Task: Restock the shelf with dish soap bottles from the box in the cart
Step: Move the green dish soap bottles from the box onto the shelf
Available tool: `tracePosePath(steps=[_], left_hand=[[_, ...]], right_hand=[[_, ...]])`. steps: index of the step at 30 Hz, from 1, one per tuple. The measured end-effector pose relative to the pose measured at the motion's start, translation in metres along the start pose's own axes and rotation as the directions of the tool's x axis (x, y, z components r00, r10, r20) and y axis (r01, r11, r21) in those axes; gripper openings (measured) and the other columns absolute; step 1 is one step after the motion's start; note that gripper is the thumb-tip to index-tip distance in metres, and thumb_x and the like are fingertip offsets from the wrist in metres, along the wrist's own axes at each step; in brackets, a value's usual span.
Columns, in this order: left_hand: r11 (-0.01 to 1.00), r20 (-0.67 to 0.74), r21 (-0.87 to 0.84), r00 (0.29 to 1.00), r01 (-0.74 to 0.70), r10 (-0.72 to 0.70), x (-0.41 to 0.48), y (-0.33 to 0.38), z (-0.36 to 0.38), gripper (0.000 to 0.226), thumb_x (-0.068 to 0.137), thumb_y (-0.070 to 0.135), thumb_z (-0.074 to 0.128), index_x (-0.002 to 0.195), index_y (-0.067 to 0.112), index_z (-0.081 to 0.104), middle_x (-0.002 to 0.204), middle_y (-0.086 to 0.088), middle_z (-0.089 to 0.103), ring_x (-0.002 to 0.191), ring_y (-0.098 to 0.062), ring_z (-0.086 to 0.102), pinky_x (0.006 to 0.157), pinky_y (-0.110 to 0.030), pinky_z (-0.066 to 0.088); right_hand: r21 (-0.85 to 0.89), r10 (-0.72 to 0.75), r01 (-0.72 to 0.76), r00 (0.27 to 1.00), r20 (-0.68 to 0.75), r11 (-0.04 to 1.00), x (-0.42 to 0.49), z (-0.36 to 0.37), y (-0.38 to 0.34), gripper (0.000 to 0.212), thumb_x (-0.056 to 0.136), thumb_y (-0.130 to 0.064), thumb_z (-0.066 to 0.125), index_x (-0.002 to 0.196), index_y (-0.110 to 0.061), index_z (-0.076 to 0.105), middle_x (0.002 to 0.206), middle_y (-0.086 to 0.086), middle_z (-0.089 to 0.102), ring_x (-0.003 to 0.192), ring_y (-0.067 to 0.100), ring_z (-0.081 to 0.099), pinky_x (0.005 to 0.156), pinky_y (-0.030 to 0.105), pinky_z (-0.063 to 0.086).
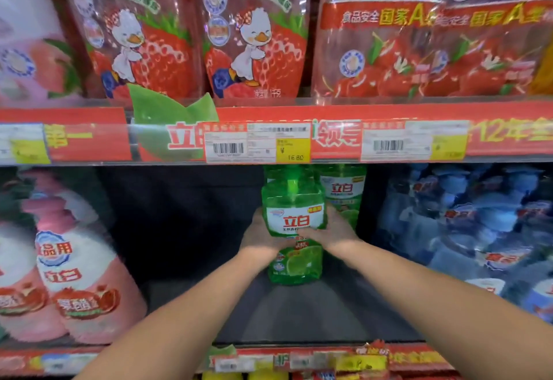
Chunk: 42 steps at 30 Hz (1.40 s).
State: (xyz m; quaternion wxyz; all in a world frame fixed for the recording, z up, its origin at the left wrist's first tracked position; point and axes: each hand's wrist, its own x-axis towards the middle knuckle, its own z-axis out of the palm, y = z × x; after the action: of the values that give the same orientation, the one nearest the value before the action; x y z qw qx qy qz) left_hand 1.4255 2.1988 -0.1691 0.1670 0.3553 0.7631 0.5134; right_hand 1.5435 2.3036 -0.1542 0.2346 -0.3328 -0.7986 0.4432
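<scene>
Bottle (pixel 294 224), green, held low inside the shelf (pixel 299 305) gap, both hands clamped on it: left hand (pixel 260 237) on its left side, right hand (pixel 338 233) on its right. Second green bottle (pixel 342 191) stands just behind-right of it; pink bottles (pixel 77 275) left, blue bottles (pixel 466 224) right.

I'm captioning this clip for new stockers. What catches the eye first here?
Two bare hands, left hand and right hand, clasp a bright green dish soap bottle at the middle of the dark, mostly bare lower shelf. Above runs a red price strip, with strawberry refill pouches on top; pink bottles stand left, blue bottles right.
</scene>
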Motion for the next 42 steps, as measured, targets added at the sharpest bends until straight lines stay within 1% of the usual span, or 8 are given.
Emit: tracePosePath(steps=[6,11,21,27,31,34,37,42], left_hand=[[0.998,0.056,0.037,0.997,-0.057,0.055,0.018,-0.006,-0.004,0.073,0.069,0.017,0.079,0.130,0.017,0.039,0.109,0.006,0.057,0.096,-0.007,0.052,0.078,-0.017,0.039],[0.991,0.098,0.072,0.990,-0.113,0.105,0.029,-0.014,-0.012,0.078,0.072,0.013,0.077,0.137,0.015,0.033,0.110,0.009,0.052,0.101,-0.007,0.049,0.067,0.001,0.031],[0.968,0.095,0.097,0.970,-0.232,0.223,0.044,-0.023,-0.011,0.074,0.072,0.008,0.076,0.134,0.009,0.035,0.108,0.010,0.052,0.100,-0.005,0.050,0.065,0.010,0.029],[0.967,0.132,0.098,0.966,-0.237,0.223,0.051,-0.023,-0.010,0.072,0.074,0.009,0.076,0.132,0.009,0.035,0.111,0.008,0.052,0.106,-0.010,0.052,0.076,-0.006,0.034],[0.947,0.148,0.239,0.972,-0.213,0.182,0.050,-0.021,-0.018,0.072,0.074,0.023,0.076,0.132,0.012,0.035,0.124,-0.007,0.056,0.117,-0.023,0.051,0.094,-0.033,0.044],[0.834,0.169,0.524,0.981,-0.172,0.095,0.041,-0.020,-0.030,0.088,0.075,0.043,0.069,0.143,0.016,0.019,0.133,-0.015,0.045,0.121,-0.032,0.047,0.096,-0.042,0.044],[0.503,0.199,0.824,0.964,-0.261,0.175,0.025,-0.023,-0.038,0.093,0.077,0.058,0.058,0.146,0.020,0.009,0.146,-0.009,0.030,0.129,-0.032,0.034,0.099,-0.045,0.035],[0.357,0.296,0.875,0.945,-0.327,0.141,0.003,-0.025,-0.046,0.088,0.083,0.061,0.049,0.148,0.022,0.003,0.155,-0.008,0.011,0.140,-0.035,0.014,0.111,-0.051,0.016]], right_hand=[[0.035,-0.007,0.007,1.000,0.010,0.999,0.019,0.001,0.007,0.075,0.072,-0.012,0.080,0.135,-0.015,0.040,0.121,-0.001,0.059,0.102,0.009,0.050,0.087,0.021,0.038],[-0.045,-0.024,0.024,1.000,0.020,0.999,0.024,0.003,0.012,0.074,0.074,-0.013,0.079,0.136,-0.012,0.040,0.130,0.005,0.057,0.114,0.015,0.051,0.090,0.022,0.037],[-0.046,-0.045,0.046,0.999,0.030,0.998,0.038,0.006,0.016,0.069,0.076,-0.012,0.076,0.136,-0.013,0.042,0.134,0.006,0.056,0.116,0.014,0.048,0.095,0.024,0.035],[-0.131,-0.035,0.038,0.999,0.025,0.991,0.040,0.007,0.009,0.066,0.078,-0.014,0.076,0.134,-0.009,0.042,0.136,0.009,0.054,0.123,0.019,0.049,0.095,0.024,0.034],[-0.342,0.003,0.006,1.000,0.025,0.940,0.034,0.005,0.003,0.064,0.081,-0.029,0.072,0.135,-0.011,0.041,0.137,0.009,0.053,0.126,0.024,0.050,0.102,0.029,0.037],[-0.590,0.030,-0.027,1.000,-0.006,0.807,0.021,0.002,-0.004,0.065,0.084,-0.042,0.065,0.135,-0.013,0.036,0.135,0.010,0.053,0.120,0.026,0.053,0.095,0.034,0.044],[-0.849,0.029,-0.047,0.999,-0.037,0.527,0.005,0.003,-0.010,0.077,0.084,-0.054,0.057,0.141,-0.013,0.024,0.141,0.011,0.043,0.126,0.029,0.046,0.092,0.040,0.043],[-0.928,0.078,0.003,0.996,0.035,0.372,-0.021,0.008,-0.012,0.079,0.087,-0.048,0.055,0.147,-0.015,0.017,0.155,0.007,0.023,0.141,0.032,0.023,0.110,0.048,0.025]])
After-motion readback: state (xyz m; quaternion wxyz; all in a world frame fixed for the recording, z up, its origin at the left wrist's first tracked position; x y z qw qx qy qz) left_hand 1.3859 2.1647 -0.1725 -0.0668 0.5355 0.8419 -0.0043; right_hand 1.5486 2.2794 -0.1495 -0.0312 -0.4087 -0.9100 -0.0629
